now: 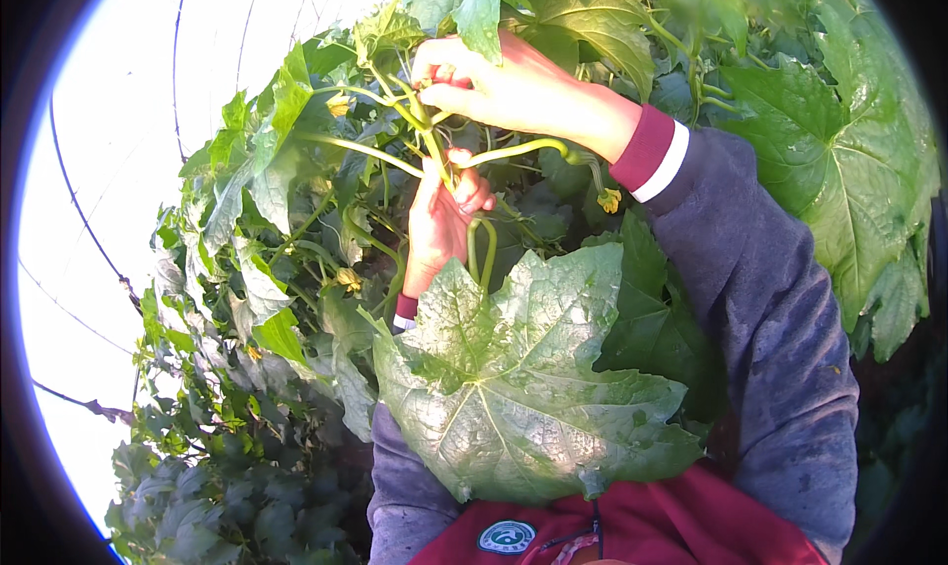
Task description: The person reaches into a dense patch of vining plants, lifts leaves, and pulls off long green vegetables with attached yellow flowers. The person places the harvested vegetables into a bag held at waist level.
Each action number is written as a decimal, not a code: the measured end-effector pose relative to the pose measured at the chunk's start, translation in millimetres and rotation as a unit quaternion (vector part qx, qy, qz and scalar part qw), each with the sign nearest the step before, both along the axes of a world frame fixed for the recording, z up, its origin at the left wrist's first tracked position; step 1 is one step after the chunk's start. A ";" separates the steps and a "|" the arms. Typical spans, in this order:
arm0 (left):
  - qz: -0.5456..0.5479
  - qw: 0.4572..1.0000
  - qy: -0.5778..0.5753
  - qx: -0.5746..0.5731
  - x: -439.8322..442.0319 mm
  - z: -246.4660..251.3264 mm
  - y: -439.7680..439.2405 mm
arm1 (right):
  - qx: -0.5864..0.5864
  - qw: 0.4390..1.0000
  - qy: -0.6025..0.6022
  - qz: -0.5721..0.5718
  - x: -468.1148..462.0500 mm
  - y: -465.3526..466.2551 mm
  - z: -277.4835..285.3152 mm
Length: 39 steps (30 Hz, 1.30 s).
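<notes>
My left hand (pixel 443 217) is closed around the thick green stem of a climbing vine (pixel 433 144), below a joint where several leaf stalks branch off. Above it, my right hand (pixel 474 80) reaches in from the right, thumb and fingertips pinched together at a thin shoot beside the stem; what lies between the fingertips is too small to tell. A young green fruit with a yellow wilted flower (pixel 609 200) hangs from a curved stalk under my right wrist. One large lobed leaf (pixel 511 394) covers my left forearm and part of my chest.
Dense vine foliage (pixel 296 328) fills the left side, with small yellow flowers (pixel 338 106) among it. Broad leaves (pixel 833 143) stand at the right, and another leaf (pixel 592 20) hangs over my right hand. Thin dark wires or strings (pixel 85 220) cross the bright background at the far left.
</notes>
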<state>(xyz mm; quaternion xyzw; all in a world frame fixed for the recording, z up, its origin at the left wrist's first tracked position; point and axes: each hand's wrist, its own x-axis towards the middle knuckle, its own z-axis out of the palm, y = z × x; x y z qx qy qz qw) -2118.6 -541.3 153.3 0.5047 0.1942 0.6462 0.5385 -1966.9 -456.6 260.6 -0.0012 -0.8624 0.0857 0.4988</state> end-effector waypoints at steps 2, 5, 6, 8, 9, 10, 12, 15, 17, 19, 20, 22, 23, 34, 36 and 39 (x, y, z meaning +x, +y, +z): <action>0.007 1.000 0.001 -0.004 0.9 1.0 -0.5 | 0.086 0.996 0.018 -0.036 4.4 -2.3 -0.4; 0.011 0.999 0.024 0.030 2.2 1.0 0.1 | 0.191 0.977 0.014 -0.096 13.7 -10.4 0.7; 0.016 0.999 0.024 0.021 3.4 1.4 0.8 | 0.202 0.973 0.001 -0.116 17.5 -12.4 2.6; 0.009 1.000 -0.012 -0.010 4.9 1.8 1.8 | 0.022 0.985 -0.090 -0.145 24.0 -15.1 3.6; 0.007 1.000 -0.006 0.000 5.4 2.2 2.5 | -0.001 0.991 -0.018 -0.132 26.7 -14.4 3.1; 0.011 1.000 -0.007 0.003 6.0 2.6 2.6 | -0.022 0.992 0.053 -0.116 29.9 -13.1 1.1; 0.014 1.000 0.004 0.023 6.8 3.8 3.0 | -0.015 0.984 0.174 -0.045 35.6 -7.5 -9.2; 0.010 1.000 0.004 -0.010 7.1 4.9 2.3 | -0.042 0.989 0.004 -0.142 50.7 -1.3 -46.6; 0.012 1.000 0.022 0.001 9.0 5.1 4.9 | -0.104 0.989 -0.057 -0.093 59.8 2.9 -71.3; 0.027 1.000 -0.001 -0.016 12.7 3.3 8.7 | -0.180 0.981 -0.069 -0.001 66.7 3.9 -93.4; 0.051 0.998 0.007 -0.027 13.7 2.3 10.7 | -0.202 0.976 -0.074 0.021 68.7 3.5 -101.9; 0.042 0.999 0.012 -0.025 17.9 1.3 15.8 | -0.245 0.965 -0.088 0.027 74.5 5.3 -109.1; 0.053 0.998 0.023 -0.022 20.9 1.4 17.9 | -0.266 0.959 -0.097 0.013 77.4 6.8 -109.6; 0.035 0.999 0.036 0.007 65.2 -1.2 32.0 | -0.417 0.884 0.196 0.081 65.9 38.6 -105.7; 0.062 0.997 0.035 -0.023 63.2 -0.6 34.5 | -0.351 0.899 0.261 0.008 77.3 39.1 -96.1; 0.129 0.991 0.038 -0.006 54.8 0.1 38.1 | -0.302 0.906 0.284 -0.085 113.4 29.0 -74.5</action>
